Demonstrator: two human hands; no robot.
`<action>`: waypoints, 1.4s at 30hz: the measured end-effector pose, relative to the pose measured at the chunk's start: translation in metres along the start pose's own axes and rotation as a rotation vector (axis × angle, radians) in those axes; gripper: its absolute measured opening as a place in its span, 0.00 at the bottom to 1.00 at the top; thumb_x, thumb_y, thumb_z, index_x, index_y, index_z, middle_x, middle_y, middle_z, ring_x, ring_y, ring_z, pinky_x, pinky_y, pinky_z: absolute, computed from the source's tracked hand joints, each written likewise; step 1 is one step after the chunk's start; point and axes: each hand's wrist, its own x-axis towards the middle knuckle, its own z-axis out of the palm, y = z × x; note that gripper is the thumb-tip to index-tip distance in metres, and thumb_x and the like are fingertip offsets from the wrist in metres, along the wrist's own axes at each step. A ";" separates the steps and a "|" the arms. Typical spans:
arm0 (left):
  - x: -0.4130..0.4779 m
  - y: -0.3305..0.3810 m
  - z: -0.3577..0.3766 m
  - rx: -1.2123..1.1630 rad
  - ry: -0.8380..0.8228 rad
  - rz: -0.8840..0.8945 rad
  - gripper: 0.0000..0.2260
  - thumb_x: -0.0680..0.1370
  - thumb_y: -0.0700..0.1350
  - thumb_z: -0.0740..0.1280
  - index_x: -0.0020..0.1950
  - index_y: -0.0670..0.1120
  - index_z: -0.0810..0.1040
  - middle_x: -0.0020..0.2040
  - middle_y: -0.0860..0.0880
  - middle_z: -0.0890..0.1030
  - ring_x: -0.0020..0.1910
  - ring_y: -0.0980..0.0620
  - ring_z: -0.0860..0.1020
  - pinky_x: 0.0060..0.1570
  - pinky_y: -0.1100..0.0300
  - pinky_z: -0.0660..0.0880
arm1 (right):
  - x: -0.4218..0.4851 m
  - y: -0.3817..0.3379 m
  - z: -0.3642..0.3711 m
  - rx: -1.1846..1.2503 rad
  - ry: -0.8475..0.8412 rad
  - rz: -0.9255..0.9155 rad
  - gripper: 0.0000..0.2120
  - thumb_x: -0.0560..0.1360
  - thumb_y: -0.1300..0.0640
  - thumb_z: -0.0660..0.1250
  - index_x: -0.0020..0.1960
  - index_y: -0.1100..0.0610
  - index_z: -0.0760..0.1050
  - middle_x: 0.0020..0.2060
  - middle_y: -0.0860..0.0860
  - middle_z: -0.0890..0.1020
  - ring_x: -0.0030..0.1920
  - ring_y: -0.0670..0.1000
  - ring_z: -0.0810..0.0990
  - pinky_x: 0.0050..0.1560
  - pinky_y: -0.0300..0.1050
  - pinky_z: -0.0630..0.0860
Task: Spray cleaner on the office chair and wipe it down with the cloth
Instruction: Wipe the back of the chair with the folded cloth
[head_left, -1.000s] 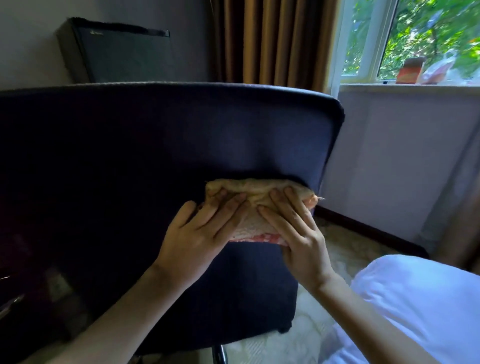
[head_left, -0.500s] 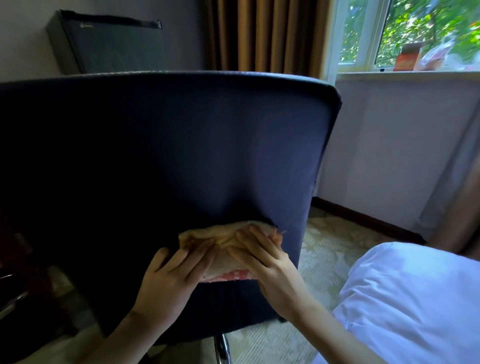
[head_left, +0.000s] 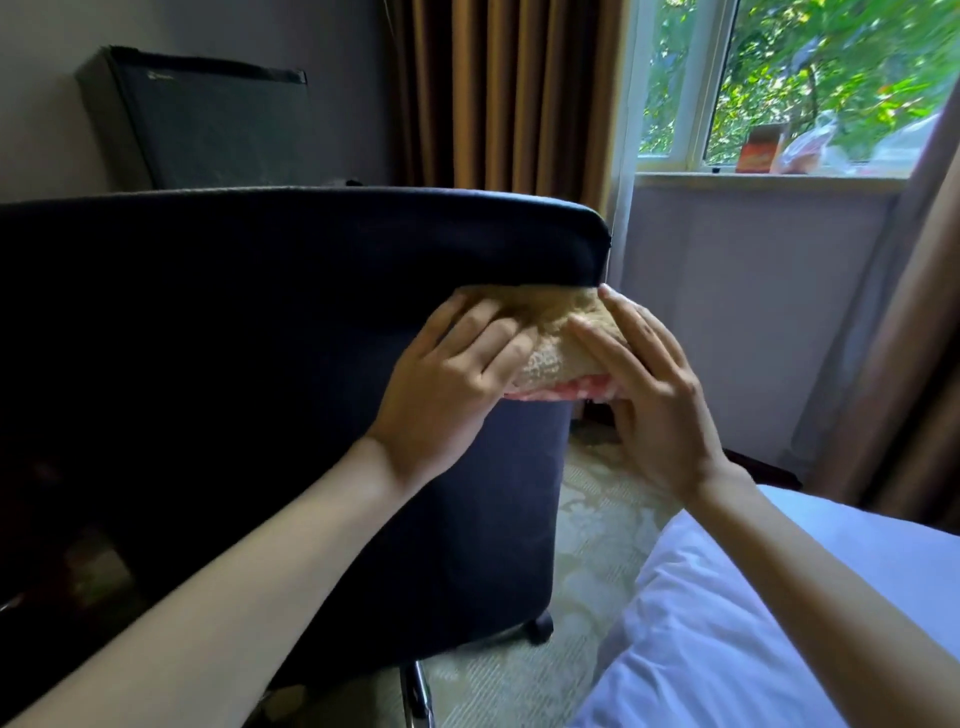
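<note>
A dark blue office chair (head_left: 249, 332) fills the left and middle of the view, its backrest turned toward me. A folded tan cloth (head_left: 558, 343) with a pink underside lies against the upper right of the backrest, just under the top edge. My left hand (head_left: 452, 384) presses flat on the cloth's left part with straight fingers. My right hand (head_left: 644, 384) presses on its right part, fingers also straight. No spray bottle is in view.
A black box-like appliance (head_left: 208, 119) stands behind the chair by the wall. Brown curtains (head_left: 498, 93) hang beside a window (head_left: 810, 78) with items on its sill. A white bed corner (head_left: 753, 623) lies at lower right. The chair's caster (head_left: 540, 626) rests on patterned carpet.
Both hands slid the cloth down the backrest, then back up to just under the top edge at the right corner.
</note>
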 end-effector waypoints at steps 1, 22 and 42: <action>-0.001 -0.003 0.006 -0.014 -0.015 0.012 0.20 0.82 0.36 0.50 0.57 0.42 0.81 0.54 0.46 0.82 0.60 0.45 0.78 0.67 0.50 0.67 | 0.001 0.006 0.007 -0.007 -0.012 -0.010 0.21 0.75 0.73 0.63 0.67 0.61 0.73 0.70 0.61 0.68 0.70 0.61 0.67 0.66 0.60 0.68; -0.229 0.001 0.070 0.039 -0.450 0.277 0.19 0.79 0.36 0.53 0.69 0.42 0.70 0.68 0.46 0.74 0.69 0.48 0.66 0.71 0.50 0.55 | -0.201 -0.076 0.169 0.247 -0.340 0.367 0.19 0.84 0.58 0.49 0.66 0.60 0.73 0.69 0.56 0.70 0.72 0.58 0.65 0.73 0.50 0.59; -0.141 -0.090 -0.117 0.066 -0.171 -0.187 0.13 0.77 0.37 0.63 0.61 0.38 0.76 0.57 0.38 0.79 0.57 0.39 0.74 0.58 0.48 0.70 | 0.030 -0.165 0.071 0.187 0.047 -0.141 0.19 0.71 0.75 0.64 0.56 0.60 0.81 0.55 0.57 0.80 0.57 0.61 0.76 0.52 0.57 0.75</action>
